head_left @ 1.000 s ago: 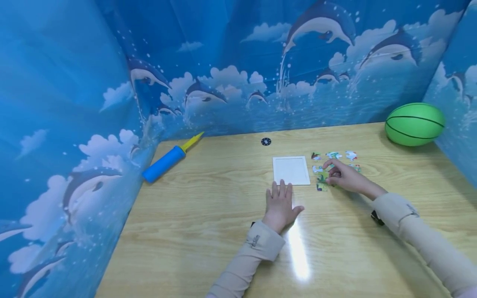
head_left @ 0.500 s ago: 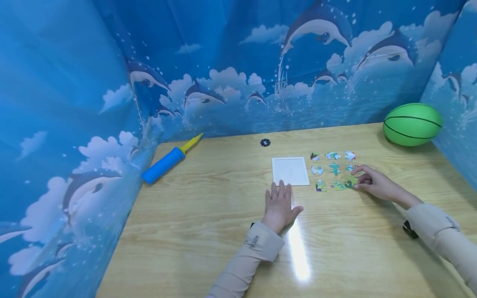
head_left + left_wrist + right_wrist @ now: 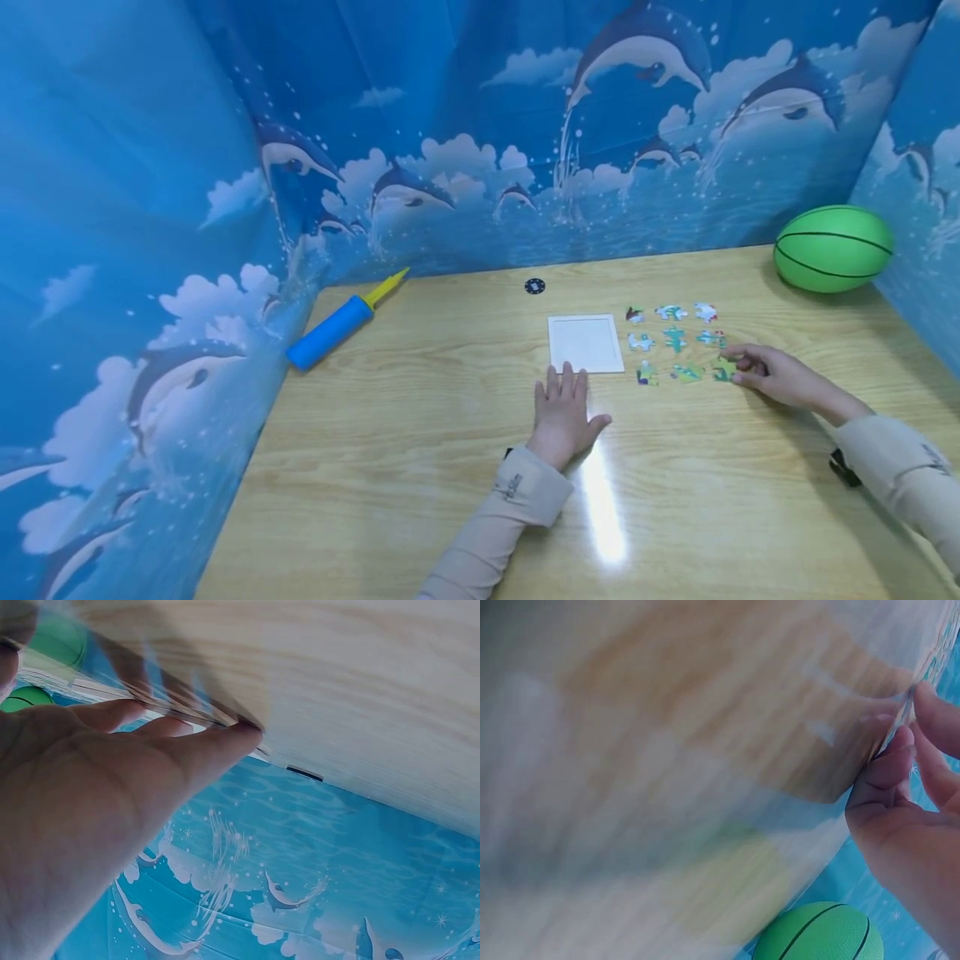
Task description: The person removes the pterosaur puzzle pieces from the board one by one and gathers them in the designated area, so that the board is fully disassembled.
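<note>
Several jigsaw pieces lie in three spaced rows right of a white square puzzle frame (image 3: 587, 345). At the right end of the nearest row, my right hand (image 3: 783, 377) pinches a green jigsaw piece (image 3: 723, 369) by its right side, down at the table. The right wrist view shows the thumb and fingers (image 3: 885, 769) low against the tabletop, the piece mostly hidden there. My left hand (image 3: 564, 417) rests flat with its fingers spread, fingertips at the frame's near edge. In the left wrist view those straight fingers (image 3: 214, 754) touch the edge.
A green ball (image 3: 834, 248) sits at the back right corner. A blue pump (image 3: 330, 332) with a yellow nozzle lies at the left, and a black round disc (image 3: 535, 286) behind the frame. Dolphin-printed curtains (image 3: 450, 125) enclose the wooden table (image 3: 420, 400).
My right hand has carried the green piece rightward from the left of the rows to the right end of the nearest row. The left hand stays at the frame.
</note>
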`<state>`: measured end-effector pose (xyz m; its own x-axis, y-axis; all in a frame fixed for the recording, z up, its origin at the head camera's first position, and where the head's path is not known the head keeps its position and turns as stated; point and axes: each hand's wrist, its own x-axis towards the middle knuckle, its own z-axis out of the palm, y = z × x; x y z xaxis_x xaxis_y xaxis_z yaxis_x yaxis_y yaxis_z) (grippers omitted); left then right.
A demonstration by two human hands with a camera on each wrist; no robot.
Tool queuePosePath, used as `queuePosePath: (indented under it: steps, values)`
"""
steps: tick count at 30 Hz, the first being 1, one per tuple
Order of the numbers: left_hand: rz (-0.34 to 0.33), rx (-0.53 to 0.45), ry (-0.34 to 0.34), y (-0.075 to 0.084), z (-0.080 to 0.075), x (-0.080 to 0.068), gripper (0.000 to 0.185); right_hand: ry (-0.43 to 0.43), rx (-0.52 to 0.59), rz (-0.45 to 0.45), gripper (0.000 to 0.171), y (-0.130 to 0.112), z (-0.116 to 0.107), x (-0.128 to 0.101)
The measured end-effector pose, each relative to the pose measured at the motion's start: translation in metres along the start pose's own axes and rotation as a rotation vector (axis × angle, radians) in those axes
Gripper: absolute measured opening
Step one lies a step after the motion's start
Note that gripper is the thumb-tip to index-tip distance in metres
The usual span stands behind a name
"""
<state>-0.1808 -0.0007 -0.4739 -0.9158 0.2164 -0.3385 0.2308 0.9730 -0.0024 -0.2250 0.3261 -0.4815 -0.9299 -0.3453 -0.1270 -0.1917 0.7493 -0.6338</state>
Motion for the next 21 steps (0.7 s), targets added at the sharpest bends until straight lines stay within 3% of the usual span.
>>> queuePosePath:
  steps: [7,13,17,21]
  values:
    - [0.006,0.0,-0.003,0.001,0.002,0.0,0.081,-0.028,0.011,0.014,0.036,0.001,0.0,-0.002]
    - [0.013,0.029,0.005,0.0,-0.001,0.004,0.082,0.019,0.0,0.042,0.034,-0.005,0.001,-0.002]
    - [0.026,0.051,-0.008,-0.007,-0.007,0.012,0.079,0.073,-0.006,0.082,0.036,-0.018,0.007,0.008]
    - [0.066,0.016,-0.008,-0.019,-0.021,0.022,0.068,0.109,0.003,0.064,0.039,-0.041,0.016,0.032]
